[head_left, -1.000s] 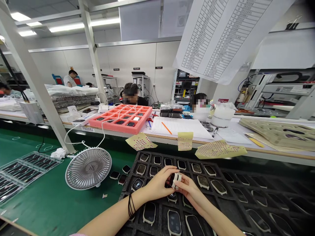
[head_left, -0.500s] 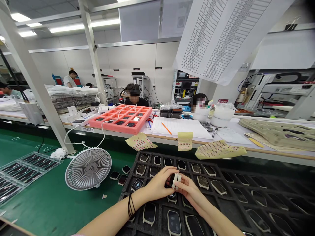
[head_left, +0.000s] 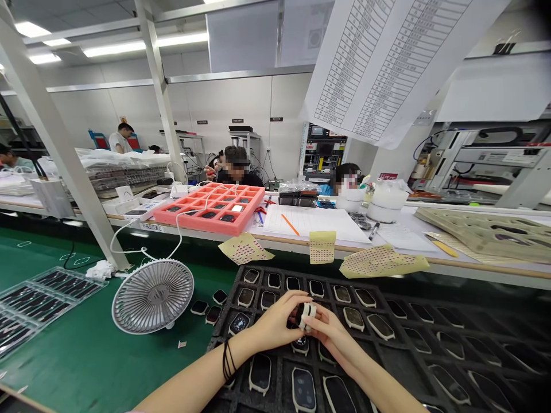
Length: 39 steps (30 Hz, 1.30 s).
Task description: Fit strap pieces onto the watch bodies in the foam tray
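White at its rim, a watch-like piece (head_left: 308, 315) is sitting mid-clock above the black tray (head_left: 279, 376), the fingers of the left hand (head_left: 279, 319) and right hand (head_left: 326, 326) both grasping it. Its handling is looking unfinished, while many watches (head_left: 303, 390) are lying in tray pockets. The hands are hiding some pockets underneath. A fan (head_left: 152, 295) is standing at nine o'clock, a pink tray (head_left: 239, 226) is lying towards eleven, and yellow sheets (head_left: 322, 248) are hanging off the tabletop (head_left: 293, 244) at twelve.

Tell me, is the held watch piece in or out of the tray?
Out: the left hand and right hand hold the watch piece above the tray.
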Available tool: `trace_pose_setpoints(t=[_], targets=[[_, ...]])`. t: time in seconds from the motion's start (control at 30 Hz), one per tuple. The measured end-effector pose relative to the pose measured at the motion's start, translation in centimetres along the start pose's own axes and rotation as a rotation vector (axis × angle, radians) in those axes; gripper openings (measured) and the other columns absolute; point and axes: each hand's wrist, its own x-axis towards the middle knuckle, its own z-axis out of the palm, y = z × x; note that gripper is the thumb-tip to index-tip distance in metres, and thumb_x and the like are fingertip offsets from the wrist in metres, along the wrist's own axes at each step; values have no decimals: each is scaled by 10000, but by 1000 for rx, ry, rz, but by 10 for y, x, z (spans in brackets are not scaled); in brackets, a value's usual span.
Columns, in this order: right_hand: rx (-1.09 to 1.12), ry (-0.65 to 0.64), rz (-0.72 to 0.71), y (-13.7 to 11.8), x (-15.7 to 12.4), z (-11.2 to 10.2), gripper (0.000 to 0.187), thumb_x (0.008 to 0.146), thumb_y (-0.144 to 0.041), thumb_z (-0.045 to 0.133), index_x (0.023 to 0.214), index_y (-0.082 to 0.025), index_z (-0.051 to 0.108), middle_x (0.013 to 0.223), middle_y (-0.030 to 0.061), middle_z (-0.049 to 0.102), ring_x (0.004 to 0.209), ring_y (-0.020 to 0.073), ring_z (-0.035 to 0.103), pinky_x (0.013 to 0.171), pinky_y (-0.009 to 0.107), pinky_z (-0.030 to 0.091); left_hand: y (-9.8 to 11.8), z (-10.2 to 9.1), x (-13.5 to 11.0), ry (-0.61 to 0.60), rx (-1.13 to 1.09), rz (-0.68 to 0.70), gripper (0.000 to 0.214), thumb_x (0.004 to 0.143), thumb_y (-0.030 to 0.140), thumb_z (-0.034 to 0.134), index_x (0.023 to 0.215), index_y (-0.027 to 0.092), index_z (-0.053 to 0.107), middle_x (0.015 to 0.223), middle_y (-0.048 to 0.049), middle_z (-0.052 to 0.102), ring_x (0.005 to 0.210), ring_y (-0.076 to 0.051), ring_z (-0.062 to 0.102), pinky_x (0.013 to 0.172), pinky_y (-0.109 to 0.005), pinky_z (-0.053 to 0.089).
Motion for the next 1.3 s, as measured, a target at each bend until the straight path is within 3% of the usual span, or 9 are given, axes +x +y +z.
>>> trace_pose_setpoints(t=[0.2, 0.4, 0.53, 0.8, 0.97, 1.07, 1.2, 1.3], targets=[[-2, 13, -34, 6, 4, -4, 395, 549, -333, 853, 883, -191, 698, 781, 43, 710, 728, 204, 676, 656, 300, 534, -1, -1, 1, 0, -3, -9, 597, 700, 69, 604, 1261, 229, 479, 1320, -110, 438, 1099, -225, 537, 795, -307, 527], [-19, -8, -37, 9, 6, -8, 437, 564, -341, 841, 933, -168, 683, 852, 81, 731, 804, 253, 698, 704, 345, 548, -3, -5, 2, -2, 1, 77, 609, 689, 46, 616, 1259, 215, 486, 1305, -110, 479, 1208, -243, 469, 967, -366, 447], [-53, -42, -41, 2, 5, -8, 407, 583, -335, 831, 923, -174, 678, 882, 73, 732, 830, 246, 695, 713, 336, 556, -2, -8, 1, 18, 0, 101, 597, 704, 59, 610, 1262, 215, 469, 1284, -102, 512, 1167, -233, 507, 975, -370, 437], [-126, -67, -3, -19, -26, -27, 424, 582, -323, 832, 941, -167, 669, 896, 88, 733, 873, 266, 694, 782, 403, 558, 13, 4, 12, -43, 24, 171, 527, 725, 148, 667, 1223, 207, 506, 1241, -80, 578, 1131, -211, 548, 979, -342, 432], [-135, -7, -41, -32, -62, -46, 411, 631, -337, 803, 978, -160, 673, 879, 92, 727, 853, 255, 694, 772, 404, 558, 42, 24, 31, -89, 76, 263, 475, 714, 216, 689, 1165, 194, 539, 1161, -71, 631, 1051, -205, 595, 927, -315, 454], [-141, 91, -82, -41, -78, -65, 376, 667, -357, 777, 977, -169, 677, 901, 79, 720, 812, 232, 694, 756, 389, 561, 51, 35, 45, -93, 125, 302, 454, 711, 223, 682, 1144, 200, 546, 1113, -58, 642, 1006, -197, 602, 901, -302, 456], [-265, 310, -120, -49, -89, -99, 460, 684, -488, 722, 1028, -189, 657, 838, 55, 714, 722, 237, 699, 679, 378, 551, 46, 57, 62, -157, 294, 261, 486, 704, 332, 724, 1136, 180, 561, 1078, -82, 648, 993, -242, 596, 890, -354, 445], [-517, 403, -156, -47, -91, -119, 512, 728, -607, 601, 1001, -179, 660, 758, 53, 709, 699, 253, 683, 648, 383, 519, 35, 77, 68, -228, 418, 238, 623, 729, 417, 712, 1259, 173, 494, 1100, -113, 635, 1014, -280, 580, 887, -404, 433]])
